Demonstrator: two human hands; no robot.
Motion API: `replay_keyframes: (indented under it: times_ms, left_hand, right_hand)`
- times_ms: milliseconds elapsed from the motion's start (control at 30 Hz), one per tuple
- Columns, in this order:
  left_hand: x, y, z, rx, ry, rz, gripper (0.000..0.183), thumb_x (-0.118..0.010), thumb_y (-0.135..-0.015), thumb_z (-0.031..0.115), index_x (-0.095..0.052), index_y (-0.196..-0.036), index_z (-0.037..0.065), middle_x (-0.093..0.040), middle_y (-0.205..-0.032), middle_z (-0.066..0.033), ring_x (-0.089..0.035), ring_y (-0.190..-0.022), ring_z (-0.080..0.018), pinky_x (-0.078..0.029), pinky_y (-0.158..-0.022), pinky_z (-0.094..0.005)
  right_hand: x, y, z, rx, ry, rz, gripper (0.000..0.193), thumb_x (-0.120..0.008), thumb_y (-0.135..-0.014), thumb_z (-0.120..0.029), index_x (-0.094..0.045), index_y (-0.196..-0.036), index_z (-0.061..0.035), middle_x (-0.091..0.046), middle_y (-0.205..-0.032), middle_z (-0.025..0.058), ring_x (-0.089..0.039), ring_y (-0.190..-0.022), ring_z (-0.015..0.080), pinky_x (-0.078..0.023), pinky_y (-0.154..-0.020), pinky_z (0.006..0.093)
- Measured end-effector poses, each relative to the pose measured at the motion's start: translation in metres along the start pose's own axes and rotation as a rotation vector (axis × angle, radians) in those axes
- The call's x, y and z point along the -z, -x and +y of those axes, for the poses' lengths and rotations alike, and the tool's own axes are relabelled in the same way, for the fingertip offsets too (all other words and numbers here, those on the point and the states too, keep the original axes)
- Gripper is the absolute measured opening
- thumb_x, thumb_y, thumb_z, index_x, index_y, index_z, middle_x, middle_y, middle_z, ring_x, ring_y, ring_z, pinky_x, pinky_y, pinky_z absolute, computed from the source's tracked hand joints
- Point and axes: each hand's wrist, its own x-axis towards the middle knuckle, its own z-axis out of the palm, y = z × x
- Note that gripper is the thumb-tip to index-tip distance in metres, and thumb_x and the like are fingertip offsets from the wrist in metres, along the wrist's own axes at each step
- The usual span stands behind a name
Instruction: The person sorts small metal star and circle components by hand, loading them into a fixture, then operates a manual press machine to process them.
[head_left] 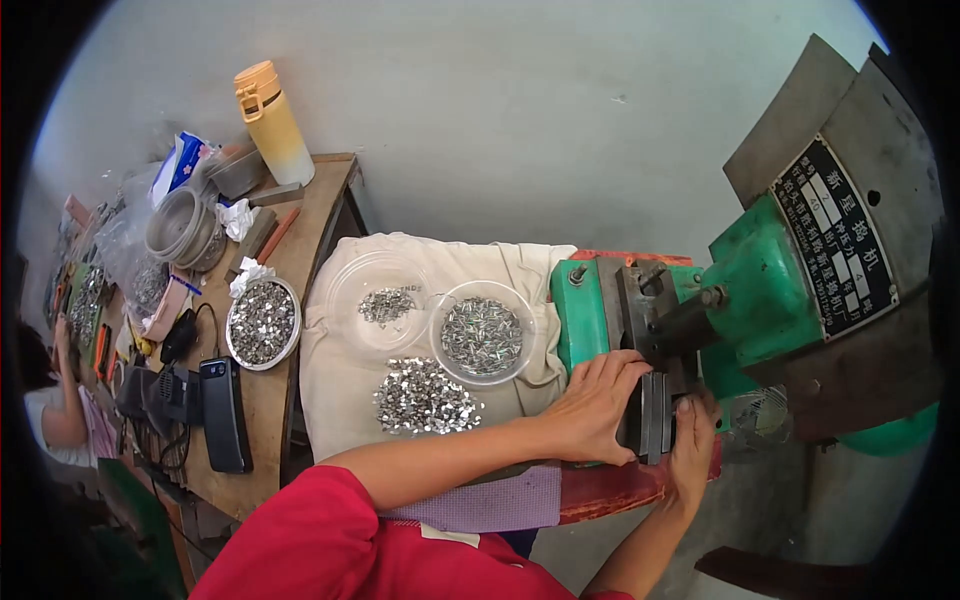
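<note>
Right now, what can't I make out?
Head view, block between left hand and right hand: underside, hidden by its own body.
Head view, bowl pieces: exact shapes, too small.
Head view, machine: far right end, cut off by dark rim.
Head view, co-worker: partly cut off, same rim.

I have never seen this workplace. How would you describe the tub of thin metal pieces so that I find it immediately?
From the big green press, look left to the pale cloth. The clear round tub stands near its right edge; unlike the shallow dish and the loose heap beside it, it holds many slender pieces.
</note>
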Motion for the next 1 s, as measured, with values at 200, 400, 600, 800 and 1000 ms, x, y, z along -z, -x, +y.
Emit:
replay_keyframes:
  times_ms: [200,400,600,800,1000]
  left_hand:
    - [0.002,0.003,-0.002,-0.034,0.010,0.017,0.107,-0.089,-0.058,0.032,-0.031,-0.142,0.001,-0.034,-0.142,-0.0227,-0.036,-0.130,-0.0409,-0.030,-0.106,-0.0491]
    - [0.010,0.026,0.002,-0.003,0.007,0.111,0.105,-0.087,-0.065,0.024,-0.025,-0.148,0.002,-0.036,-0.140,-0.0216,-0.039,-0.128,-0.0396,-0.033,-0.105,-0.0476]
    - [0.022,0.058,0.005,-0.031,0.036,0.169,0.084,-0.079,-0.075,0.018,-0.034,-0.143,0.002,-0.041,-0.132,-0.0197,-0.042,-0.123,-0.0380,-0.038,-0.102,-0.0448]
    - [0.046,0.081,0.014,-0.026,0.224,0.023,0.046,-0.072,-0.084,0.016,-0.054,-0.123,0.001,-0.055,-0.115,-0.0151,-0.055,-0.111,-0.0322,-0.045,-0.095,-0.0411]
    - [0.052,0.094,0.022,0.069,0.444,-0.075,0.035,-0.066,-0.092,0.023,-0.058,-0.118,0.001,-0.060,-0.106,-0.0136,-0.065,-0.093,-0.0282,-0.052,-0.080,-0.0410]
  right_hand:
    - [0.001,0.012,-0.010,0.112,0.163,0.232,0.022,-0.054,-0.100,-0.024,-0.059,-0.097,-0.0025,-0.053,-0.122,0.0170,-0.048,-0.109,0.0284,-0.037,-0.099,0.0405]
    - [-0.001,0.070,-0.027,0.107,0.259,0.107,0.025,-0.063,-0.094,-0.019,-0.052,-0.083,0.0009,-0.051,-0.081,0.0161,-0.051,-0.073,0.0342,-0.041,-0.061,0.0440]
    - [-0.011,0.069,-0.039,0.044,0.347,0.108,0.031,-0.064,-0.094,-0.020,-0.048,-0.078,0.0012,-0.048,-0.070,0.0207,-0.047,-0.063,0.0429,-0.036,-0.056,0.0479]
    - [-0.011,0.105,-0.050,0.038,0.386,0.237,0.023,-0.058,-0.098,-0.020,-0.061,-0.089,0.0012,-0.055,-0.067,0.0206,-0.053,-0.057,0.0414,-0.039,-0.051,0.0446]
    - [-0.020,0.176,-0.048,-0.001,0.278,0.331,0.029,-0.048,-0.103,-0.019,-0.060,-0.090,0.0036,-0.066,-0.069,0.0121,-0.064,-0.055,0.0236,-0.047,-0.052,0.0338]
